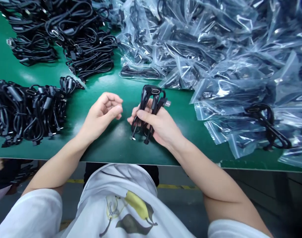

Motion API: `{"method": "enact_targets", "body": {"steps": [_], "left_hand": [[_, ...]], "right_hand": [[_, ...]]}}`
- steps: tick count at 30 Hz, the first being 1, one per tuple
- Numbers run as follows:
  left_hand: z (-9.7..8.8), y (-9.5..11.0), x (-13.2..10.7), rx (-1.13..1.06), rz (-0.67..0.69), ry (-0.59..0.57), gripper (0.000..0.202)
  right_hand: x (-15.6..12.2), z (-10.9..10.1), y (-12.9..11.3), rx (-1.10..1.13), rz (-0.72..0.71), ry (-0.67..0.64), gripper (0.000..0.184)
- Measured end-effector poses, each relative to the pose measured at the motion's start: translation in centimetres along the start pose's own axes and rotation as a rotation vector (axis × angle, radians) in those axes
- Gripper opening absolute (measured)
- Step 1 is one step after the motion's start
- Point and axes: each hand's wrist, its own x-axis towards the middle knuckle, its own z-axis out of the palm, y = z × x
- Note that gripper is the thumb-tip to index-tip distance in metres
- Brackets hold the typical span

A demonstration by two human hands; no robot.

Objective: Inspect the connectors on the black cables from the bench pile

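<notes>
My right hand (158,126) is closed round a folded bundle of black cables (151,99), held upright over the green table (116,145). Connector ends stick out above and below my fingers. My left hand (104,111) hovers just left of the bundle with its fingers curled loosely inward and nothing in them. The two hands are a short gap apart, near the table's front edge.
Loose black cable bundles lie in piles at the left (27,109) and back left (91,56). A large heap of clear plastic bags with cables inside (215,56) covers the right and back. One unbagged cable (269,125) rests on the bags at right.
</notes>
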Motion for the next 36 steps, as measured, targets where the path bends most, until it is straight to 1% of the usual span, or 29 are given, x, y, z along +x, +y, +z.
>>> {"method": "enact_targets", "body": {"steps": [2, 4, 5, 7, 9, 11, 16, 20, 24, 26, 30, 36], "left_hand": [[0.3, 0.3, -0.3, 0.038, -0.074, -0.133, 0.032], [0.7, 0.4, -0.6, 0.117, -0.120, -0.255, 0.036], [0.8, 0.4, -0.7, 0.167, -0.128, -0.294, 0.037], [1.1, 0.2, -0.9, 0.250, -0.126, -0.329, 0.034], [1.2, -0.1, -1.0, 0.283, -0.128, -0.333, 0.029], [1.3, -0.3, -1.0, 0.262, -0.141, -0.333, 0.024], [1.5, -0.1, -0.8, 0.097, -0.212, -0.344, 0.019], [1.5, -0.3, -0.7, -0.028, -0.251, -0.385, 0.019], [1.5, -0.2, -0.7, -0.090, -0.281, -0.404, 0.018], [1.6, 0.1, -0.7, -0.110, -0.318, -0.410, 0.020], [1.8, 0.7, -0.7, -0.128, -0.397, -0.397, 0.029], [1.9, 0.9, -0.5, -0.108, -0.413, -0.368, 0.036]], "right_hand": [[0.0, -0.2, -0.5, -0.009, -0.072, 0.055, 0.042], [0.0, -0.4, -0.8, -0.027, -0.119, 0.096, 0.043], [0.0, -0.5, -0.9, -0.040, -0.133, 0.110, 0.044], [0.0, -0.6, -0.9, -0.066, -0.156, 0.127, 0.044], [-0.1, -0.7, -0.9, -0.075, -0.177, 0.134, 0.043], [-0.1, -0.8, -1.0, -0.079, -0.196, 0.135, 0.043], [-0.5, -0.9, -1.2, -0.123, -0.229, 0.129, 0.048], [-0.9, -0.8, -1.3, -0.135, -0.271, 0.102, 0.041], [-1.1, -0.7, -1.5, -0.138, -0.278, 0.088, 0.037], [-1.1, -0.7, -1.6, -0.111, -0.249, 0.104, 0.037], [-0.6, -0.9, -1.3, 0.009, -0.139, 0.138, 0.039], [0.4, -1.3, -0.4, 0.133, -0.012, 0.129, 0.038]]}}
